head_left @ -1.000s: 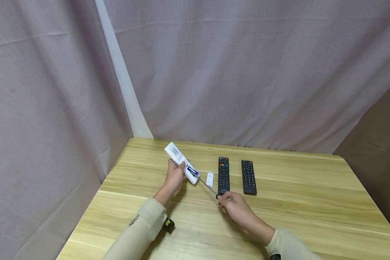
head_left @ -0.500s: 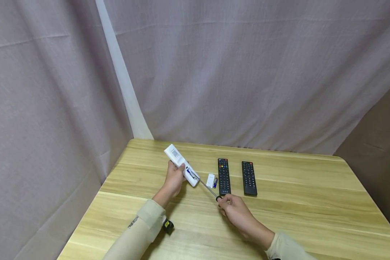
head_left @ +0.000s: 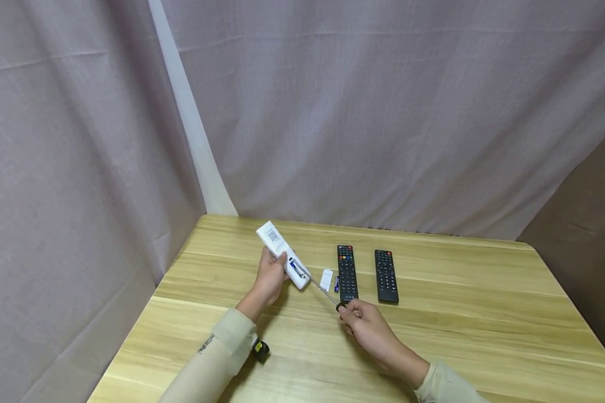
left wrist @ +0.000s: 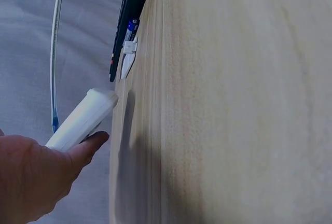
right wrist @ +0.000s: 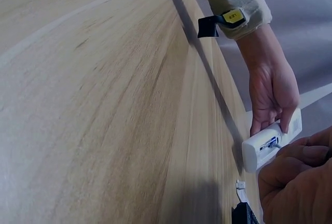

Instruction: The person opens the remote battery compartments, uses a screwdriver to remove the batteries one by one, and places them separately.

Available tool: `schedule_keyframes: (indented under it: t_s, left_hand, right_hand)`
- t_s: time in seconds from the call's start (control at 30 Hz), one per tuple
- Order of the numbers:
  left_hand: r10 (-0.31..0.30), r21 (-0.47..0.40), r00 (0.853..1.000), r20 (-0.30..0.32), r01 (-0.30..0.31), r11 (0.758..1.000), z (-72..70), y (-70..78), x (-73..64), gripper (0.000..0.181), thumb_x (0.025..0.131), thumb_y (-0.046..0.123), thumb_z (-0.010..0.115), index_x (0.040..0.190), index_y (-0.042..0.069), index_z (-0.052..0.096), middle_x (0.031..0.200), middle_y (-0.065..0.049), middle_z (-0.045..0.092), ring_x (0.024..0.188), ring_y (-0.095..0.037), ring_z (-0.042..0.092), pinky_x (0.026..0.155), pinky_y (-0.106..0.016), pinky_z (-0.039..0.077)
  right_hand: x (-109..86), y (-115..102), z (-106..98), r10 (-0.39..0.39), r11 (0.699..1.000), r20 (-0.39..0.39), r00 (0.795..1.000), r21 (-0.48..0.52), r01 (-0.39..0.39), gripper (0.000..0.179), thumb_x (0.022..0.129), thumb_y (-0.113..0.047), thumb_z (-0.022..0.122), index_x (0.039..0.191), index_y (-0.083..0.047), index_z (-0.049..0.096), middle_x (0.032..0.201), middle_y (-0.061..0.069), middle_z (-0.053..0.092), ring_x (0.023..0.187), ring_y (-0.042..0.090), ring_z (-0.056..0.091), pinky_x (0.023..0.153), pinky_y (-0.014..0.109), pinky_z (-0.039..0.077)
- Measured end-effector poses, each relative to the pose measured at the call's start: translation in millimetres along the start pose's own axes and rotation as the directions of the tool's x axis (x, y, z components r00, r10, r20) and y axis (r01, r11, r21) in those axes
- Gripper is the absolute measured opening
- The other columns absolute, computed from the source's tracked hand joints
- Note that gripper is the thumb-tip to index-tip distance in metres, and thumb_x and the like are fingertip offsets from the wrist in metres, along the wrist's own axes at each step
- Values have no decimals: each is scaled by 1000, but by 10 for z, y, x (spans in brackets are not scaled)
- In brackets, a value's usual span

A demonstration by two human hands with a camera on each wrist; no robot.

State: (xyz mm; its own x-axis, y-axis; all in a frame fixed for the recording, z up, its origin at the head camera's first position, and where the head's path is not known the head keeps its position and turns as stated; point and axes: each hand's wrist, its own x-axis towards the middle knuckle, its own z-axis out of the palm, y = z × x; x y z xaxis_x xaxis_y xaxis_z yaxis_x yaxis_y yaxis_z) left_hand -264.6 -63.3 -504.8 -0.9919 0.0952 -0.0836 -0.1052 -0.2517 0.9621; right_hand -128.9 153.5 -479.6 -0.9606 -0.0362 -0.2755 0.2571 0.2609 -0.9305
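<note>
My left hand [head_left: 271,274] grips a white remote control [head_left: 276,242] above the table, its back turned up and its battery compartment uncovered. A blue battery [head_left: 293,265] lies in that compartment. My right hand [head_left: 375,333] holds a screwdriver [head_left: 324,290] by its dark handle, and the thin metal shaft reaches to the compartment. Exactly where the tip touches is too small to tell. On the table, a white battery cover [head_left: 326,280] lies to the right of the remote. Beside it is a loose blue battery [head_left: 336,284], also seen in the left wrist view as a battery [left wrist: 132,26].
Just right of the loose battery lies a black remote control [head_left: 347,273] with coloured buttons. A second black remote control [head_left: 386,276] lies farther right. Behind the wooden table [head_left: 474,313] hangs a grey curtain [head_left: 358,123].
A blue battery has left the white remote's compartment and landed by the cover, then shifted slightly right toward the black remote. Both hands keep their holds with little movement.
</note>
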Motion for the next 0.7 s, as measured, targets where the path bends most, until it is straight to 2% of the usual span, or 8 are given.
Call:
schedule_keyframes:
  t_s: [0.37, 0.7]
  left_hand:
    - [-3, 44, 1000, -3, 4, 999, -64, 39, -20, 42, 115, 9, 36, 156, 6, 27, 153, -39, 51, 137, -47, 62, 103, -50, 64]
    - [-2, 33, 1000, 9, 1, 999, -89, 40, -30, 45, 115, 9, 37, 159, 8, 27, 154, -36, 51, 136, -45, 64, 99, -45, 66]
  right_hand:
    - [-27, 3, -50, -12, 999, 20, 1000, -44, 13, 23, 107, -18, 58, 99, 3, 63, 65, 0, 53, 55, 10, 35, 47, 19, 27]
    - [-41, -8, -106, -29, 998, 36, 999, -60, 32, 25, 107, -19, 58, 98, 4, 63, 62, 0, 53, 52, 9, 34, 45, 18, 26]
